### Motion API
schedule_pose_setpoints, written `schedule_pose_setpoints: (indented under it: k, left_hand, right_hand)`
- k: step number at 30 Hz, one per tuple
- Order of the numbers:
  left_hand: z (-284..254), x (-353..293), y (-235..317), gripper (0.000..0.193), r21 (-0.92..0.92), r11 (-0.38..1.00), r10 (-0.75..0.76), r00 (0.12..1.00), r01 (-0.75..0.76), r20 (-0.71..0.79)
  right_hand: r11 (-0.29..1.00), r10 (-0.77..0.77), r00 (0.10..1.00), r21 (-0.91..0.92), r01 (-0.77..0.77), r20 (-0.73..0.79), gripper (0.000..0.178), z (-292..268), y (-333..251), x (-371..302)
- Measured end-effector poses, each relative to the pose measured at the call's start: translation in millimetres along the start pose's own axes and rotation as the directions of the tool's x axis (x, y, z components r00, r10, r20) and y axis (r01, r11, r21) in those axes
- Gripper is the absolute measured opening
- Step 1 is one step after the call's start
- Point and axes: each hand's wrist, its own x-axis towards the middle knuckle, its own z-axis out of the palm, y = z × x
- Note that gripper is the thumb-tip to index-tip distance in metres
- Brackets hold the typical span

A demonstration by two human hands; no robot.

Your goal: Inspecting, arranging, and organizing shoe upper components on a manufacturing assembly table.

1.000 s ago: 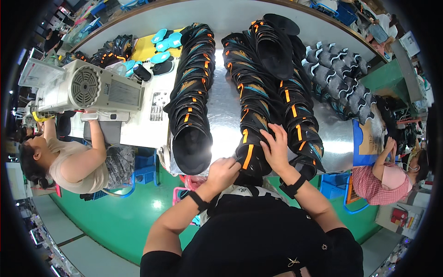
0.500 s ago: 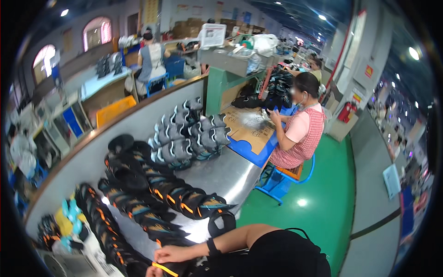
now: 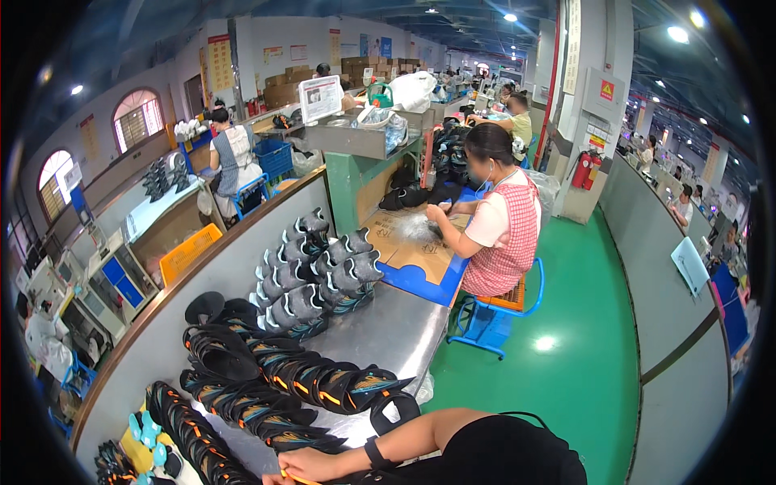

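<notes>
My right hand (image 3: 310, 464) is at the lower edge, its fingers closed around a narrow orange strip (image 3: 301, 479). A black band circles my right wrist. Only a sliver of my left hand (image 3: 275, 480) shows beside it, cut off by the picture's edge, so its grip is hidden. Just beyond my hands lie rows of nested black shoe uppers (image 3: 242, 402) with orange and teal accents. Another such row (image 3: 190, 432) runs along the left side. A black loop-shaped piece (image 3: 394, 411) lies near my right forearm.
Grey shoe uppers (image 3: 311, 271) stand stacked farther back on the metal table (image 3: 404, 311). A co-worker (image 3: 503, 214) in a red checked apron sits at its far end on a blue stool (image 3: 493, 323), handling something small. A low partition (image 3: 162, 343) borders the left; green floor (image 3: 558, 323) lies right.
The view has shifted, and my hands now sit lower in the picture, with less of the left one showing. The orange strip is still at my right fingers.
</notes>
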Motion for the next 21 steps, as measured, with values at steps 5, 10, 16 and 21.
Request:
schedule_pose_setpoints:
  k: [5,10,16,21]
  left_hand:
    - [-34,-21,49,0.051,0.459,0.742,0.434,0.872,-0.489,0.226]
    - [-53,-29,-36,0.052,0.409,0.88,0.32,0.938,-0.242,-0.135]
    - [-74,-61,-90,0.042,0.417,0.889,-0.054,0.947,0.19,-0.318]
    - [-91,-8,-132,0.054,0.752,0.591,-0.036,0.941,0.292,-0.337]
  right_hand:
    - [0.718,0.304,0.9,0.546,-0.432,0.312,0.021,13,22,21]
    - [0.964,-0.081,0.956,-0.222,0.148,0.283,0.023,-4,21,13]
    - [0.682,-0.174,0.898,-0.608,0.406,0.405,0.041,-9,42,14]
    - [0.373,-0.01,0.846,-0.783,0.498,0.533,0.035,18,63,11]
